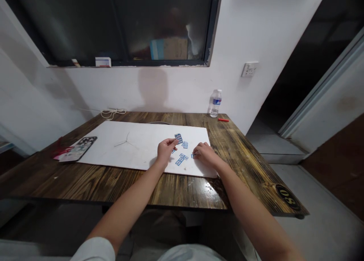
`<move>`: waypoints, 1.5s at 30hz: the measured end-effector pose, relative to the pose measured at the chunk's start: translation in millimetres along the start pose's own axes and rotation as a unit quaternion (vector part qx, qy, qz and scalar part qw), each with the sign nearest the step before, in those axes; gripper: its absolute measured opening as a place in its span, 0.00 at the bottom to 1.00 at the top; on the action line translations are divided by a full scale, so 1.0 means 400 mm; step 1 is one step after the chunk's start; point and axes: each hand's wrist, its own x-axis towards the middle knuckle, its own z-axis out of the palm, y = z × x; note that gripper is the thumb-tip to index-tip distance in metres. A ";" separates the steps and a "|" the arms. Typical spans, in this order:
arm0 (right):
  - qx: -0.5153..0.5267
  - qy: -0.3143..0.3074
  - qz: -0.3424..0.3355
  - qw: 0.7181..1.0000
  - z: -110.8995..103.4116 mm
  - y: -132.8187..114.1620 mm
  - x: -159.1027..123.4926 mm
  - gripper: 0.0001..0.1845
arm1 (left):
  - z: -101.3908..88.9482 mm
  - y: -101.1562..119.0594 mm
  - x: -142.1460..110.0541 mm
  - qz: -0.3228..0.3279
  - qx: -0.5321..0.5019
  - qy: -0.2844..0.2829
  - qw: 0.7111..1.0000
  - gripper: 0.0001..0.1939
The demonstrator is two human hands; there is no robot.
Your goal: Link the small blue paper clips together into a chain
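With left fingers (172, 141) pinching a striped blue piece (179, 138) just past their tips; with right fingers (198, 150) bent over a small blue-edged piece (192, 156), grip impossible to tell; between both, loose blue-edged pieces (181, 159).

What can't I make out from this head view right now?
In the head view:
Blue-edged piece: partly covered by the left hand.
Small piece at the right hand: that hand hides part, grip unclear.
Striped piece in the left hand: fine detail too small.
Bottle label: wording too small.
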 end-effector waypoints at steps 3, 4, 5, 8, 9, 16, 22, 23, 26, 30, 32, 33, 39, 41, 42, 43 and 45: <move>0.010 -0.009 0.012 1.000 0.001 0.000 -0.002 0.08 | 0.001 -0.002 0.001 -0.002 0.000 0.001 1.000 0.21; 0.014 -0.014 0.016 1.000 0.001 0.001 -0.002 0.08 | 0.001 -0.003 0.002 -0.003 0.001 0.001 1.000 0.21; 0.017 -0.017 0.020 0.999 0.002 0.001 -0.002 0.08 | 0.001 -0.005 0.002 -0.004 0.003 0.001 1.000 0.20; 0.025 -0.029 0.028 0.999 0.004 0.001 -0.002 0.06 | 0.002 -0.008 0.002 -0.004 0.006 -0.001 1.000 0.21; 0.027 -0.032 0.029 0.999 0.003 0.001 -0.002 0.06 | 0.002 -0.009 0.002 -0.004 0.008 -0.001 1.000 0.21; 0.010 -0.024 0.058 0.998 -0.002 -0.002 0.002 0.08 | 0.004 -0.009 0.004 -0.006 0.015 -0.001 1.000 0.20; 0.022 -0.034 0.059 0.997 -0.002 -0.004 0.000 0.07 | 0.006 -0.002 0.000 -0.006 0.019 0.001 1.000 0.20; 0.024 -0.035 0.059 0.997 0.000 -0.004 -0.001 0.08 | 0.006 0.000 -0.001 -0.006 0.020 0.001 1.000 0.20; 0.027 -0.035 0.051 0.998 0.005 -0.004 -0.002 0.07 | 0.008 0.002 -0.002 -0.007 0.022 0.001 1.000 0.20; 0.024 -0.034 0.047 0.998 0.007 -0.002 -0.002 0.06 | 0.008 -0.001 0.000 -0.010 0.025 0.004 1.000 0.20; 0.024 -0.025 0.055 0.998 0.003 -0.001 -0.002 0.06 | 0.006 -0.003 0.002 -0.009 0.022 0.003 1.000 0.21; 0.023 -0.021 0.058 0.998 0.001 -0.001 -0.002 0.07 | 0.006 -0.004 0.003 -0.009 0.021 0.002 1.000 0.21; 0.007 -0.034 0.072 0.997 -0.010 -0.006 -0.001 0.09 | 0.004 -0.004 0.003 -0.005 0.024 0.004 1.000 0.21; 0.006 -0.038 0.071 0.997 -0.009 -0.007 -0.001 0.09 | 0.005 -0.003 0.002 -0.005 0.025 0.004 1.000 0.20; 0.006 -0.040 0.070 0.997 -0.007 -0.007 -0.001 0.09 | 0.005 -0.003 0.001 -0.004 0.024 0.003 1.000 0.20; 0.006 -0.041 0.069 0.997 -0.005 -0.006 -0.001 0.09 | 0.006 -0.003 0.000 -0.003 0.022 0.001 1.000 0.20; 0.004 -0.042 0.068 0.997 0.000 -0.004 0.000 0.09 | 0.007 -0.002 -0.001 -0.001 0.015 -0.002 1.000 0.19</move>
